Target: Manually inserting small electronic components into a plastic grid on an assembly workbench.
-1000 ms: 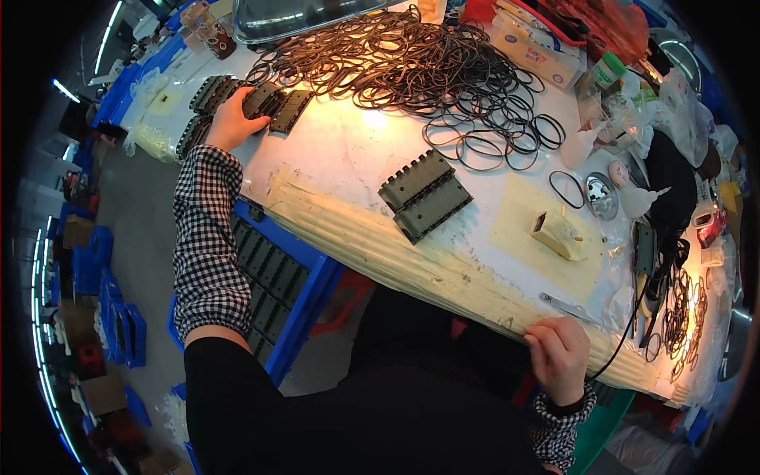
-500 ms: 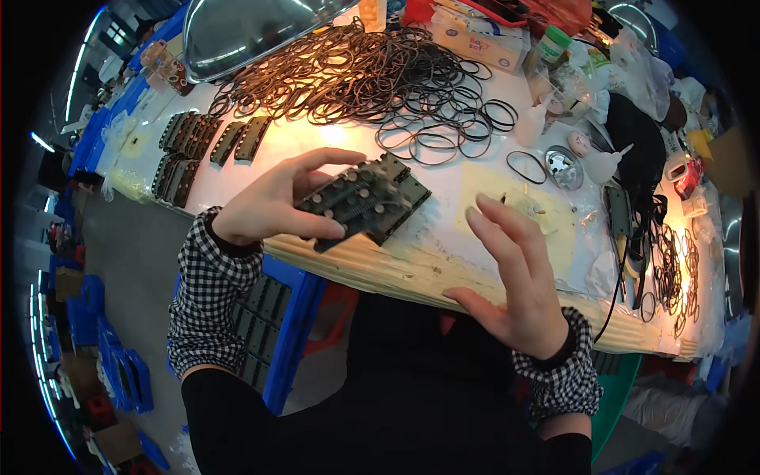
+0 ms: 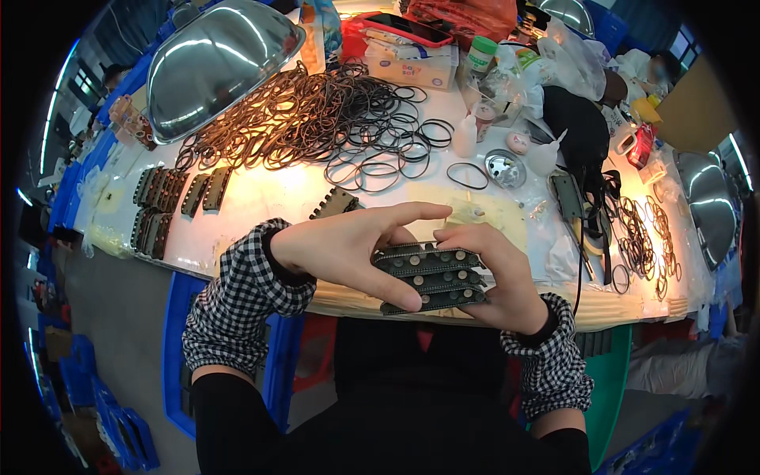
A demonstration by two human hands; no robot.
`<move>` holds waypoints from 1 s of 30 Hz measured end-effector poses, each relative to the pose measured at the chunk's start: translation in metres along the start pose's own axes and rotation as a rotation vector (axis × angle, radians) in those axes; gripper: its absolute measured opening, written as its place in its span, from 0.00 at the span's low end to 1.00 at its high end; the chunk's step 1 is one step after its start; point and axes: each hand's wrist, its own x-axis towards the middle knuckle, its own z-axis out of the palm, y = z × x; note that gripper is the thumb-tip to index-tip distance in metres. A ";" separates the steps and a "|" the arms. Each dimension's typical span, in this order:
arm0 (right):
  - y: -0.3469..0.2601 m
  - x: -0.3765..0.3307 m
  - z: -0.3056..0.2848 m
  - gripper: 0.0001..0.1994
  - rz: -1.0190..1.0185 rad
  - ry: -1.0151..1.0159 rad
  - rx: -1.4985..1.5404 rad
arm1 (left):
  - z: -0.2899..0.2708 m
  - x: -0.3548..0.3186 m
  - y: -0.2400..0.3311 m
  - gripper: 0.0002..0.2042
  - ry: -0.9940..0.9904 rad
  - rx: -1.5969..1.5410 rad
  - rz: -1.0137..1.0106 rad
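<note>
The left hand (image 3: 340, 244) and right hand (image 3: 511, 273) hold a stack of 3 dark green strips (image 3: 435, 279) between them, over the table's (image 3: 269, 190) near edge. Just beyond the left wrist, I see 1 toothed piece (image 3: 334, 203); farther back, tangled black bands (image 3: 305, 119).

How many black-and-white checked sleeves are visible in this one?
2. The left sleeve ends at the wrist of the left hand, the right sleeve at the wrist of the right hand. Both hands hold dark studded strips. No other checked sleeve shows.
</note>
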 end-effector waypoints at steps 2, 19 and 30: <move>0.004 -0.003 0.000 0.29 0.049 0.088 0.091 | -0.003 0.002 -0.012 0.54 -0.009 -0.087 0.213; 0.022 -0.011 0.011 0.29 0.173 0.184 0.206 | 0.042 0.033 -0.067 0.27 0.662 0.202 0.692; 0.020 -0.007 0.000 0.32 0.099 0.072 -0.022 | 0.049 0.036 -0.078 0.26 0.669 0.096 0.687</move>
